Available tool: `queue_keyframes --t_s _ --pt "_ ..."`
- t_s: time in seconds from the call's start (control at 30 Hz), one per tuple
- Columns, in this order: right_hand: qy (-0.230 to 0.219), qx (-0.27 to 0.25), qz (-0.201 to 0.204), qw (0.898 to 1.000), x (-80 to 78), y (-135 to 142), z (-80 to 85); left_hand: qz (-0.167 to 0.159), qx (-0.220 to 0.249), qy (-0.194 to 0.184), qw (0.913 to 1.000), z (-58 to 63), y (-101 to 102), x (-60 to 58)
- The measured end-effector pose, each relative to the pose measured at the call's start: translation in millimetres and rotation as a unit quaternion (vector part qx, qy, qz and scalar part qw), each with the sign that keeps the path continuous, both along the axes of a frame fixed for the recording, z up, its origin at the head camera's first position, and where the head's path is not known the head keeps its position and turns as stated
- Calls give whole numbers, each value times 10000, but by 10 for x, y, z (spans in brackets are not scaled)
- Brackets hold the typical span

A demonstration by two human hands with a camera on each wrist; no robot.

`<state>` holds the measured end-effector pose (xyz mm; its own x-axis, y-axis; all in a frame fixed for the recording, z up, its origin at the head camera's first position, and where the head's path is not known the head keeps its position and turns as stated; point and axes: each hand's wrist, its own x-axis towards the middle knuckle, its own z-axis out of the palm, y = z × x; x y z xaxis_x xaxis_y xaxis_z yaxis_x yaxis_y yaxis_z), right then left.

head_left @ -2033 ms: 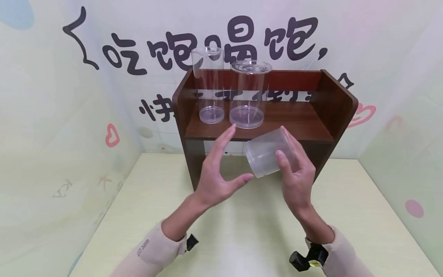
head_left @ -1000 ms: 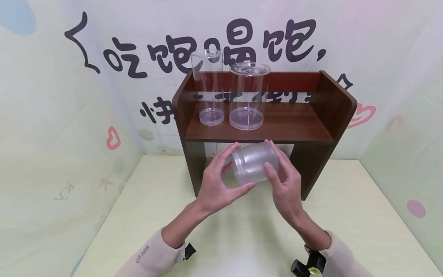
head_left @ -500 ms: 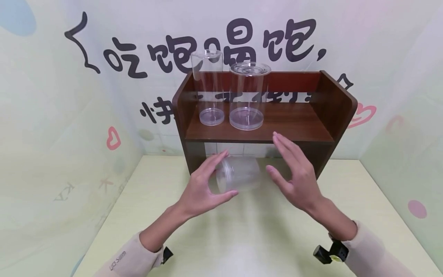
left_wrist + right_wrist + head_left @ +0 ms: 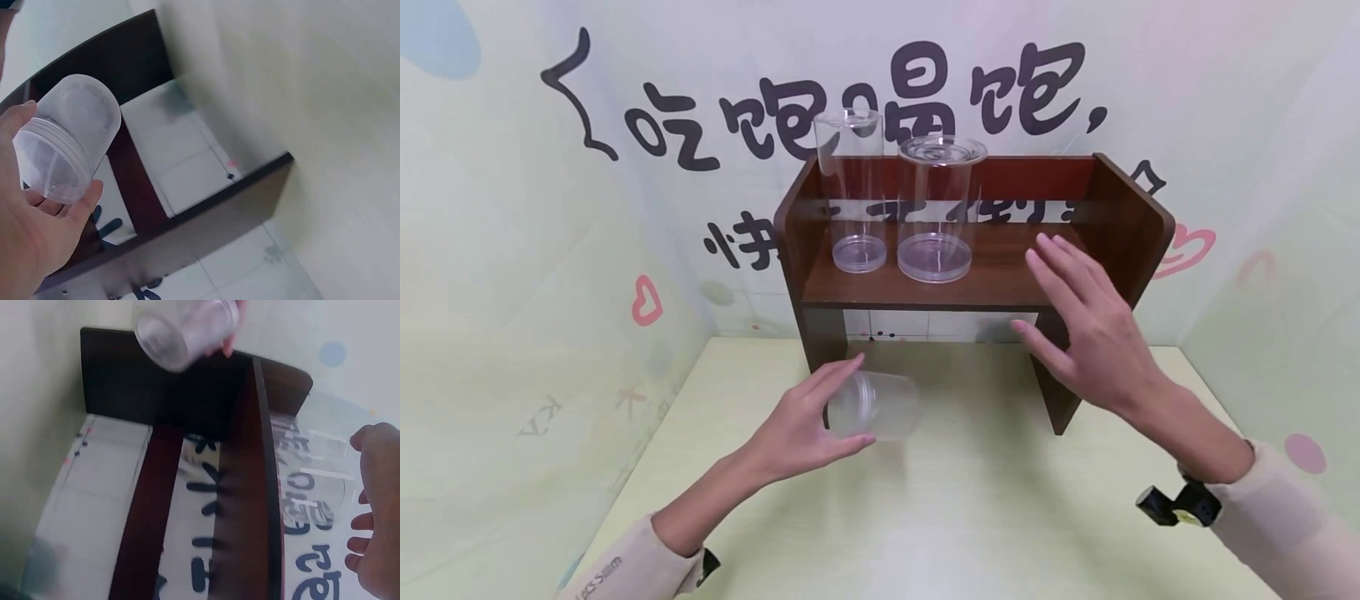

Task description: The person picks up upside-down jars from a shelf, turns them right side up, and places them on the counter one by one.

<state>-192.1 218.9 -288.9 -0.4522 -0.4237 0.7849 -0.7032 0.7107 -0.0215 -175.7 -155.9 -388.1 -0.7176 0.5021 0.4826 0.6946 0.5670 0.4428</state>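
My left hand [image 4: 793,429] grips a clear, slightly frosted plastic jar [image 4: 893,407] by its ridged rim end, thumb below and fingers above. The jar lies tilted on its side in the air, in front of the shelf's left leg. In the left wrist view the jar's [image 4: 84,119] rounded base points away from the palm. My right hand [image 4: 1097,333] holds nothing; its fingers are spread and fairly straight in front of the shelf's right part. On the wooden shelf [image 4: 1030,267] stand a tall narrow clear container [image 4: 853,192] and a wider one [image 4: 936,208] with a broad flange on top.
The shelf unit has a right side panel [image 4: 1120,233] rising above its board, and legs reaching the pale table [image 4: 925,517]. Printed cloth walls [image 4: 625,208] with large black characters enclose the table at the back and both sides.
Both hands met at the jar; the right hand then let go and moved right and up. The left hand took the jar by its rim end and carried it left and down.
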Motion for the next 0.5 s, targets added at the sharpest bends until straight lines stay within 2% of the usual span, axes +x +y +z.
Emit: queue_keyframes --t_s 0.5 --pt "407 440 -645 9961 -201 427 447 260 -1137 170 9930 -184 -417 32"
